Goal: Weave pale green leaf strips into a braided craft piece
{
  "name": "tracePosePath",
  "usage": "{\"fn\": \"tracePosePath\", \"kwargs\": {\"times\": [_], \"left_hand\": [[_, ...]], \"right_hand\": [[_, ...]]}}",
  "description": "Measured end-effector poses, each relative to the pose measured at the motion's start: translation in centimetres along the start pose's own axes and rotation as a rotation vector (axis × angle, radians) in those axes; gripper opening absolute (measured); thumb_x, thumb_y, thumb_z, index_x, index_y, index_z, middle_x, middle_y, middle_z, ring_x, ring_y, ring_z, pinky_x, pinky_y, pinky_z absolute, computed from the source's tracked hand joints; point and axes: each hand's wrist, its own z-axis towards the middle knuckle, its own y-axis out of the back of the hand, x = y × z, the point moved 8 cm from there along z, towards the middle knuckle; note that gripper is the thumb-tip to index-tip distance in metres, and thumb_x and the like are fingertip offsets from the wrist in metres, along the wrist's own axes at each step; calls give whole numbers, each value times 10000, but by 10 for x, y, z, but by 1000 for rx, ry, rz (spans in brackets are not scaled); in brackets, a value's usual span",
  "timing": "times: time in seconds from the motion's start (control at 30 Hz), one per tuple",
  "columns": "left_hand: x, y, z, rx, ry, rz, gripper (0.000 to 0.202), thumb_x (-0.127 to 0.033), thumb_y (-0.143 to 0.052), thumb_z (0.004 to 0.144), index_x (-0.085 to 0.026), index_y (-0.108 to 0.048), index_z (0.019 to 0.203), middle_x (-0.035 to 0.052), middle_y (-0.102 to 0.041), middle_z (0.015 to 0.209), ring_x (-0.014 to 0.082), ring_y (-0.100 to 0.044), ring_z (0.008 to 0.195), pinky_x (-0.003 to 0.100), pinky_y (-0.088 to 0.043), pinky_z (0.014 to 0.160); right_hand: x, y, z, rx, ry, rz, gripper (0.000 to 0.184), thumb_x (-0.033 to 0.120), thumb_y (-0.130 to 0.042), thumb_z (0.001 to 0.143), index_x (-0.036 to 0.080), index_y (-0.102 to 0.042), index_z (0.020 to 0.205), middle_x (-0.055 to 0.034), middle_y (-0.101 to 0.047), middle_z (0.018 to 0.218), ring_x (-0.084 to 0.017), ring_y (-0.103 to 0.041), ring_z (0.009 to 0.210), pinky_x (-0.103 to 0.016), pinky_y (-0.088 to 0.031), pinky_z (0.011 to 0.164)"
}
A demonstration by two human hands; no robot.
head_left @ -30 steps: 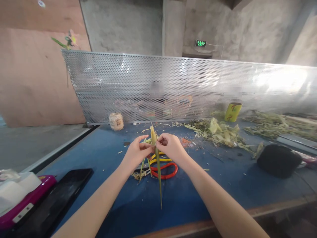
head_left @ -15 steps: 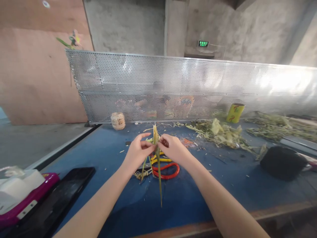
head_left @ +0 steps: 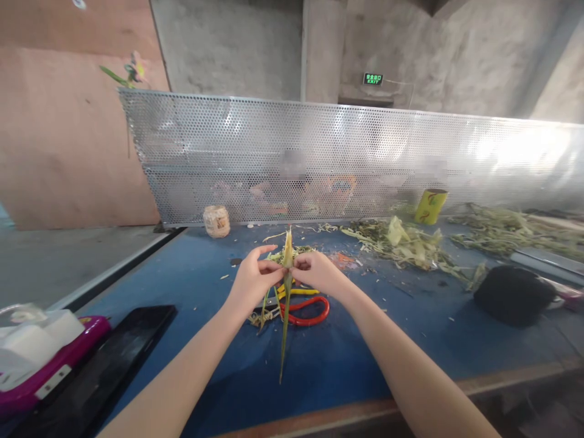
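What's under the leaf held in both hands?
Red scissors and yellow scissors lie on the blue table beneath the leaf, among loose strands. Their blades are partly hidden by the left hand and the strands.

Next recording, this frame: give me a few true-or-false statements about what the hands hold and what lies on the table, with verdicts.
1. The left hand and the right hand both pinch a long green leaf strip above the blue table. True.
2. The red-handled scissors are in the right hand. False: they lie on the table below the hands.
3. A black phone lies on the table at the left. True.
4. The yellow cup stands beside the phone. False: it stands far to the right, by the perforated metal screen.
5. Leaf scraps lie heaped on the right of the table. True.
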Motion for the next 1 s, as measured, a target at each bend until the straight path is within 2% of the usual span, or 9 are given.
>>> {"fn": "tracePosePath", "kwargs": {"times": [0.1, 0.27, 0.37, 0.7, 0.8, 0.93, 1.0], "left_hand": [[-1, 0, 0, 15, -5, 6, 570, -186, -642, 588, -125, -433, 1115, -11, -621, 611, 133, -584, 590, 264, -446, 617], [-4, -1, -2, 8, -57, 63, 575, -161, -616, 588, -122, -415, 1126, -34, -593, 586, 126, -567, 569, 259, -436, 608], [-4, -4, -3, 4, -91, 112, 573, -144, -588, 599, -127, -403, 1141, -43, -571, 583, 122, -552, 556, 256, -429, 593], [5, -7, -1, -16, -77, 179, 604, -131, -587, 587, -100, -394, 1158, -28, -582, 588, 143, -562, 583, 284, -435, 627], [7, -8, 0, -17, -64, 121, 603, -109, -600, 564, -103, -420, 1139, -43, -573, 559, 138, -563, 563, 267, -431, 601], [13, -7, 3, -55, 4, 14, 528, -73, -579, 564, -145, -492, 1080, -75, -551, 487, 136, -566, 527, 257, -434, 561], [11, -5, 5, -56, 15, -9, 590, -77, -587, 573, -124, -449, 1145, -68, -579, 504, 136, -574, 530, 255, -439, 558]], "right_hand": [[-6, -5, 3, 25, -12, 123, 108, 204, -467, 619, 151, -464, 526, 18, -508, 513, -81, -446, 495, -190, -311, 473], [-6, -5, 7, -52, 58, 154, 189, 197, -479, 584, 164, -335, 467, 67, -298, 457, -52, -293, 459, -189, -226, 443], [-7, -5, 7, -86, 64, 129, 217, 198, -479, 579, 170, -293, 470, 71, -242, 464, -53, -248, 463, -196, -194, 437], [-4, 1, 0, -191, 47, -124, 225, 210, -487, 554, 172, -285, 460, 62, -277, 456, -67, -267, 475, -203, -186, 449], [5, -2, -3, -207, 74, -177, 210, 209, -469, 558, 175, -284, 462, 56, -298, 456, -73, -281, 475, -203, -197, 451], [28, -12, -9, -161, 185, -173, 196, 178, -450, 553, 176, -272, 471, 54, -310, 460, -71, -286, 472, -197, -220, 457], [34, -3, -12, -234, 195, -199, 192, 185, -445, 574, 179, -277, 482, 52, -304, 465, -73, -273, 473, -199, -220, 454]]}}
